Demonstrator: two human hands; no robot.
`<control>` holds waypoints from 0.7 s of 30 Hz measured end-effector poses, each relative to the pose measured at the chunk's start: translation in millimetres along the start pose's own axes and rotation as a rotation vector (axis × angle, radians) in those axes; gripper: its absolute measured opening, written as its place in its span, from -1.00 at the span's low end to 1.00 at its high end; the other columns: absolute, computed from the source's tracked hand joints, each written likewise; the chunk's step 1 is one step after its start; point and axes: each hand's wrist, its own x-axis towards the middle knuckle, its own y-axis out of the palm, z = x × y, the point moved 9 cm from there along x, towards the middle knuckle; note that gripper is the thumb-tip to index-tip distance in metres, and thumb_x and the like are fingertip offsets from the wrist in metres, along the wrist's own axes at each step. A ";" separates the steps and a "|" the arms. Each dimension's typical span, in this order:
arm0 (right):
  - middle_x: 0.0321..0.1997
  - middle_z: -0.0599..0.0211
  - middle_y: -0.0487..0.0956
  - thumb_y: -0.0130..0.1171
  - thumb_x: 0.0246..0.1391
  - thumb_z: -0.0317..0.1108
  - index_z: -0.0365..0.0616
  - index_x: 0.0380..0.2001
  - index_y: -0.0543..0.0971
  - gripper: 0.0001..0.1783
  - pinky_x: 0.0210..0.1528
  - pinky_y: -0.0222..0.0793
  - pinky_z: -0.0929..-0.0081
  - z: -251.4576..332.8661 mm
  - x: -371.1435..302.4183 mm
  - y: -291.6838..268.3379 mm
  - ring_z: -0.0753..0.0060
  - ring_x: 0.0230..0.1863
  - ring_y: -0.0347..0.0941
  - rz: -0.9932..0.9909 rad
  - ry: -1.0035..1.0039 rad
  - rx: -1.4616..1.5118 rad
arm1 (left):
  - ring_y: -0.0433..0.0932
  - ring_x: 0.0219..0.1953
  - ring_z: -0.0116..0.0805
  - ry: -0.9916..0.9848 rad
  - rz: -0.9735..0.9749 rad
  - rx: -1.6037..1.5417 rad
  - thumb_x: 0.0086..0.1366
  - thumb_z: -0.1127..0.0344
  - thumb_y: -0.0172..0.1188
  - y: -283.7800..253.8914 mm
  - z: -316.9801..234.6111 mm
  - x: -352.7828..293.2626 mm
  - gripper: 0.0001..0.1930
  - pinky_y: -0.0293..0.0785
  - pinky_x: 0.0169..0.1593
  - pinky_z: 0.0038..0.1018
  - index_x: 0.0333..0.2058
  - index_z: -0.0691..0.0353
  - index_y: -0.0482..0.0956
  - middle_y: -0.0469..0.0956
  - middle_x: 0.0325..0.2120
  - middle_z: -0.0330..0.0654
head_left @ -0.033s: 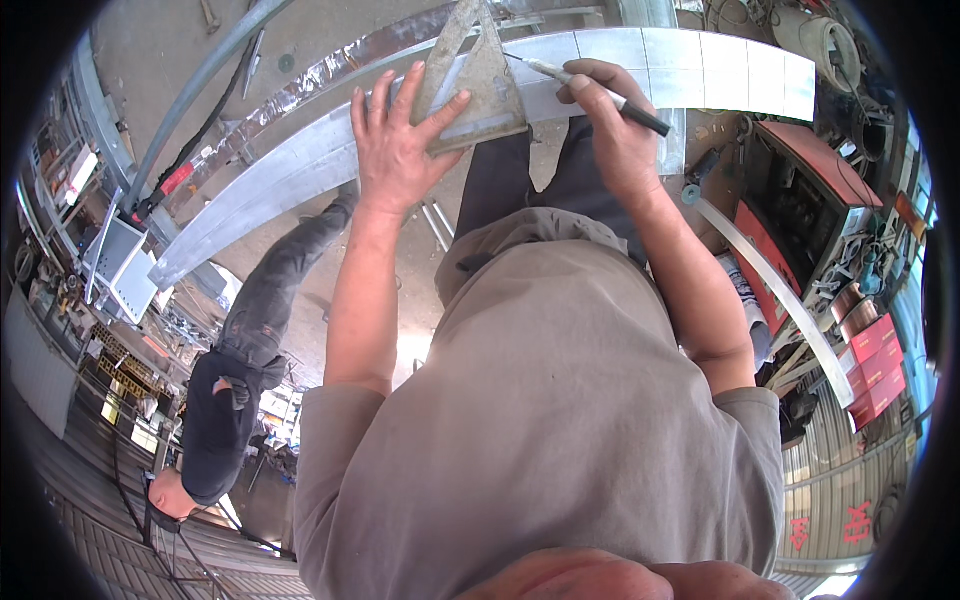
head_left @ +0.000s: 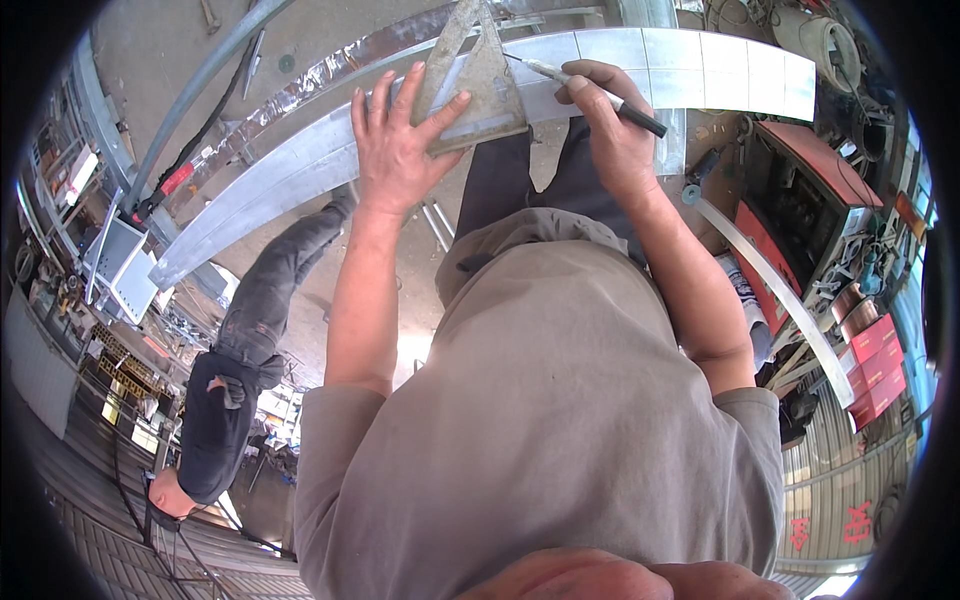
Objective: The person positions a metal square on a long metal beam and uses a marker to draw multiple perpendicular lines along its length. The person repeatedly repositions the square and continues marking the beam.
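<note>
A long pale metal strip (head_left: 675,65) runs across in front of me, with thin dark lines drawn over its right part. My left hand (head_left: 393,145) lies with spread fingers on the strip, its thumb and forefinger against a worn triangular set square (head_left: 497,98). The set square rests across the strip. Between the thumb and fingers of my right hand (head_left: 620,130) is a pen (head_left: 547,70), light-coloured with a black rear end. Its thin tip is by the right edge of the set square, at the strip's surface.
Another person (head_left: 225,400) in dark clothes stands at the left beyond the strip. At the right are a red and black machine cabinet (head_left: 800,185), a curved narrow metal strip (head_left: 775,285) and red boxes (head_left: 878,370). A white metal box (head_left: 125,265) stands at far left.
My right hand and the pen's rear end have shifted very slightly left. The other person has moved a little. My left hand and the set square look still.
</note>
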 end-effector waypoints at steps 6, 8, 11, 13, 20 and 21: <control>-0.16 0.27 0.74 0.25 0.39 -0.26 -0.27 0.04 0.69 -0.68 0.01 0.53 0.50 -7.4 -0.9 0.1 0.50 -0.11 0.64 -0.050 -0.015 0.031 | 0.16 0.54 0.05 0.006 -0.002 -0.015 -0.17 0.03 0.73 1.1 0.8 -1.5 -0.11 -0.03 0.55 0.26 0.24 -0.65 0.64 0.22 0.54 -0.25; -0.13 0.28 0.74 0.26 0.38 -0.24 -0.24 0.03 0.70 -0.67 -0.07 0.53 0.53 -11.2 0.0 -0.4 0.54 -0.16 0.63 -0.056 -0.007 0.016 | 0.16 0.54 0.06 0.007 -0.001 -0.015 -0.17 0.03 0.73 1.4 0.7 -1.3 -0.11 -0.03 0.55 0.26 0.24 -0.66 0.64 0.22 0.54 -0.25; -0.13 0.29 0.75 0.28 0.38 -0.20 -0.21 0.04 0.70 -0.66 -0.11 0.51 0.53 -13.3 1.1 1.8 0.57 -0.22 0.59 -0.043 -0.031 -0.032 | 0.16 0.55 0.05 0.007 0.000 -0.024 -0.17 0.04 0.72 1.1 0.7 -1.4 -0.11 -0.04 0.56 0.25 0.24 -0.65 0.64 0.22 0.54 -0.25; -0.13 0.29 0.75 0.30 0.37 -0.17 -0.18 0.04 0.71 -0.65 -0.12 0.51 0.52 -11.1 1.5 3.7 0.56 -0.25 0.57 -0.037 -0.081 -0.075 | 0.15 0.55 0.05 0.005 0.000 -0.027 -0.16 0.04 0.72 0.8 0.6 -1.1 -0.12 -0.04 0.56 0.25 0.24 -0.64 0.64 0.22 0.54 -0.25; -0.10 0.18 0.75 0.28 0.42 -0.26 -0.31 0.10 0.66 -0.64 0.14 0.54 0.51 -12.3 0.9 4.8 0.43 0.02 0.69 -0.016 -0.043 -0.094 | 0.15 0.55 0.04 -0.006 0.009 -0.034 -0.15 0.05 0.72 0.4 0.1 -1.2 -0.15 -0.05 0.56 0.24 0.22 -0.60 0.67 0.22 0.55 -0.25; -0.11 0.18 0.75 0.28 0.42 -0.25 -0.30 0.09 0.66 -0.64 0.14 0.54 0.51 -9.9 0.4 5.1 0.43 0.02 0.69 -0.009 -0.059 -0.107 | 0.15 0.55 0.04 -0.004 0.008 -0.032 -0.16 0.05 0.72 0.2 0.2 -1.0 -0.15 -0.05 0.56 0.24 0.22 -0.60 0.67 0.22 0.54 -0.25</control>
